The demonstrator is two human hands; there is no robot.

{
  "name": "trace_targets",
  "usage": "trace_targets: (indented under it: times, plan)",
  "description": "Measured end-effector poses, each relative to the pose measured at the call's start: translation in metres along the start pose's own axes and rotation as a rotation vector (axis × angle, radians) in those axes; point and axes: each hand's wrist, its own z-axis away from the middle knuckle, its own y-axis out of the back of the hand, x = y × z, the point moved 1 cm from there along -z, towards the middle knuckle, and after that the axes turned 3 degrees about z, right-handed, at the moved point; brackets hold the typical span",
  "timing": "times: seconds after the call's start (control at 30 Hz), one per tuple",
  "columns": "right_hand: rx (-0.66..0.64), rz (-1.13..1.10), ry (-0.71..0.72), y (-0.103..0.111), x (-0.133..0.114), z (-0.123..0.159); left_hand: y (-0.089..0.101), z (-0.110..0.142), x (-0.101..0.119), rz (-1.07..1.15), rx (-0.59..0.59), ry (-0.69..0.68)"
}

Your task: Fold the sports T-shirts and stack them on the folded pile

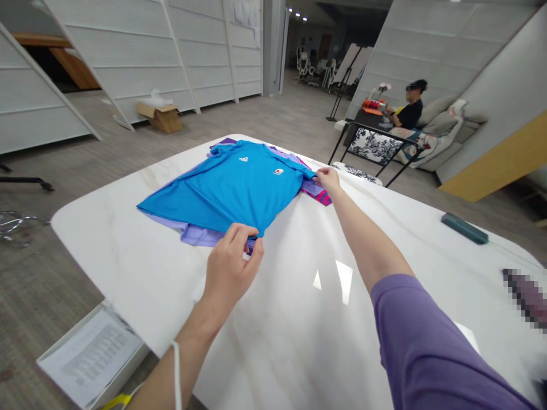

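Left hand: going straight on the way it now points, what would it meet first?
Most likely the blue shirt, whose near corner the left hand seems to pinch; its cloth lies ahead, though depth is hard to judge.

The blue shirt [222, 188] covers most of the purple cloth [199, 235] beneath it, and its chest prints [278, 171] are too small to read. Toward the right edge of the tabletop [106, 239], a dark object [530, 296] is pixelated beyond recognition. The purple sleeve [419, 336] partly hides something white [468, 335]; the near edge leaves the picture.
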Motion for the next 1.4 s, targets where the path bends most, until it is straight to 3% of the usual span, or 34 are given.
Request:
trace_targets:
  times: [0.2, 0.4, 0.53, 0.67, 0.77, 0.83, 0.93, 1.07, 1.23, 1.33, 1.4]
  plan:
    - [-0.046, -0.091, -0.213, 0.034, 0.006, 0.055, 0.002, 0.024, 0.044, -0.063, -0.056, -0.191]
    - [-0.109, -0.043, -0.159, 0.017, -0.017, 0.095, 0.005, 0.053, 0.06, -0.092, -0.09, -0.225]
    - [-0.045, -0.047, -0.191, 0.008, -0.025, 0.102, 0.008, 0.068, 0.066, -0.1, -0.102, -0.241]
    - [0.02, -0.076, -0.186, 0.022, -0.006, 0.11, 0.003, 0.078, 0.081, -0.07, -0.162, -0.263]
    - [0.019, -0.057, -0.158, 0.046, 0.033, 0.134, -0.011, 0.094, 0.105, -0.016, -0.26, -0.295]
    - [0.013, 0.019, -0.121, 0.065, 0.066, 0.165, -0.026, 0.113, 0.126, 0.045, -0.371, -0.324]
    - [-0.022, 0.189, -0.111, 0.096, 0.12, 0.236, -0.053, 0.154, 0.16, 0.164, -0.581, -0.349]
    - [-0.1, 0.362, -0.225, 0.145, 0.178, 0.347, -0.092, 0.222, 0.207, 0.277, -0.858, -0.416]
    - [-0.196, 0.508, -0.418, 0.212, 0.225, 0.468, -0.125, 0.301, 0.272, 0.42, -1.128, -0.554]
    - [-0.282, 0.599, -0.517, 0.245, 0.244, 0.522, -0.129, 0.312, 0.3, 0.482, -1.201, -0.623]
    - [-0.294, 0.634, -0.575, 0.258, 0.252, 0.545, -0.13, 0.29, 0.302, 0.461, -1.145, -0.648]
